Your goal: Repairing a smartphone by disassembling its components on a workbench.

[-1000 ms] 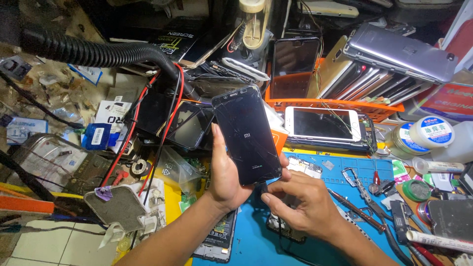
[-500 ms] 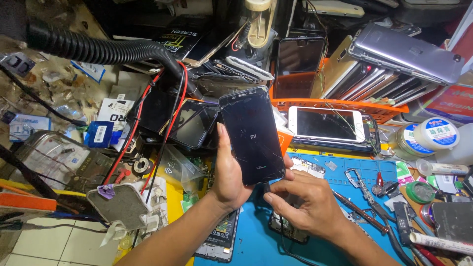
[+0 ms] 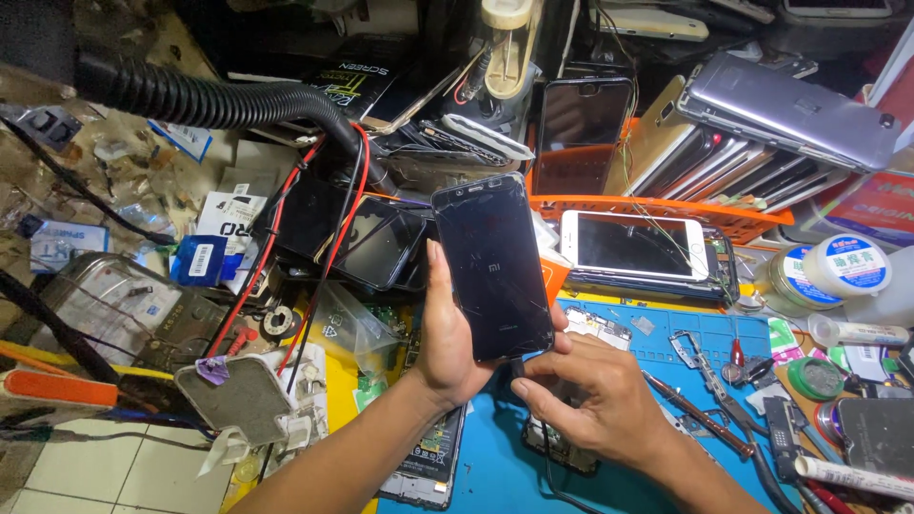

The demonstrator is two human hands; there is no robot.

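1. Left hand [image 3: 447,333]: fingers wrapped round a cracked black phone [image 3: 493,266], raised upright above the blue mat [image 3: 657,333].
2. Right hand [image 3: 590,400]: fingertips pinched at the phone's bottom edge.
3. Just right: white phone [image 3: 633,246] beside orange tray [image 3: 666,207].

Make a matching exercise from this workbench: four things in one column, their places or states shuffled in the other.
1. Cracked black smartphone
2. White-framed smartphone
3. Black corrugated hose
4. Silver-grey phone

A. Lying flat beside the orange plastic basket
B. Running in from the upper left
C. Held upright in the left hand
D. On top of the stacked phones, upper right

Pairs: 1-C, 2-A, 3-B, 4-D
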